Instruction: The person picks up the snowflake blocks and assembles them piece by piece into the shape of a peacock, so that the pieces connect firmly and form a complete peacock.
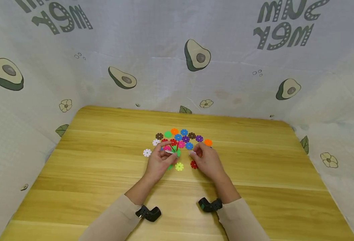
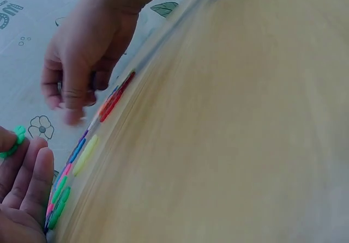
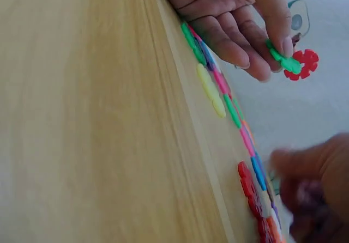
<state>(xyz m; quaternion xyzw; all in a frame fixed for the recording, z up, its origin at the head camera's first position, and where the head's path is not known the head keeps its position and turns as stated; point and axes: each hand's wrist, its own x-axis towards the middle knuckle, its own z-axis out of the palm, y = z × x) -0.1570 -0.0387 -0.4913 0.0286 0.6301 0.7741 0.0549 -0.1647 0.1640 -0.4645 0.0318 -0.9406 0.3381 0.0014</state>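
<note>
My left hand (image 1: 158,162) pinches a small cluster of notched plastic flower discs between thumb and fingers. A green disc (image 3: 286,62) and a red disc (image 3: 308,63) of that cluster show in the right wrist view; from the head, a white edge also appears beside them. To the right, my right hand (image 1: 209,160) pinches a white disc (image 1: 192,152) at its fingertips, apart from the cluster. That hand is blurred in the right wrist view. A red disc (image 1: 194,164) lies by the right fingers, and a yellow disc (image 1: 179,166) lies between the hands.
Beyond the hands, several loose discs in many colours lie flat on the wooden table (image 1: 89,167), among them an orange disc (image 1: 208,142) and a purple disc (image 1: 199,138). A white disc (image 1: 147,153) lies left of them. A printed curtain (image 1: 158,40) hangs around the table's back and sides.
</note>
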